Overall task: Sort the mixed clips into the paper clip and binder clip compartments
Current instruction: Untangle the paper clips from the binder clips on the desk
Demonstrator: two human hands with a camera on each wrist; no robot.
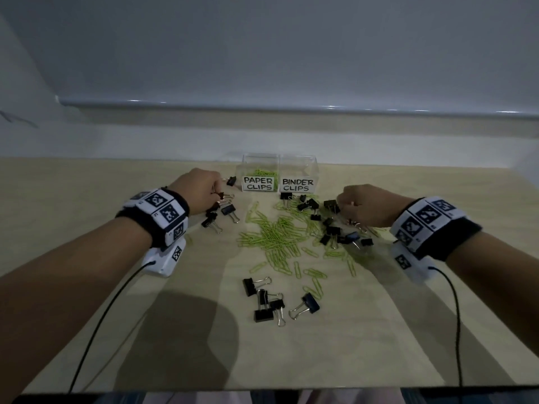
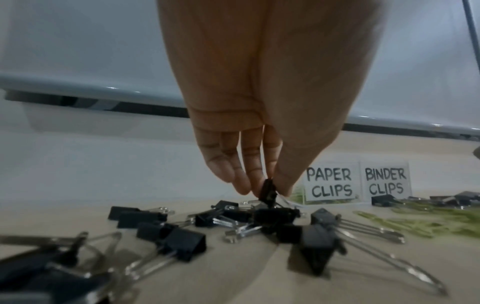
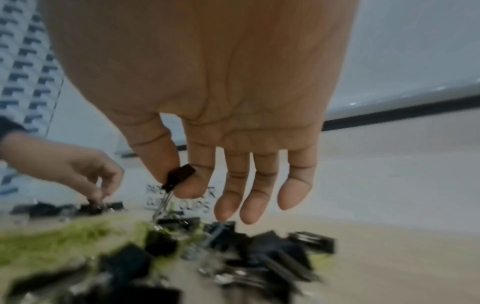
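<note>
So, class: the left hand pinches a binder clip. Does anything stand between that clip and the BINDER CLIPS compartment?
Yes. The left hand pinches a binder clip left of both boxes. The paper clip compartment stands between it and the binder clip compartment, so the clip must probably pass over or around it.

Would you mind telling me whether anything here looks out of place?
Only the expected unsorted mess: green paper clips and black binder clips lie scattered together on the table. The binder clips compartment looks empty.
</note>
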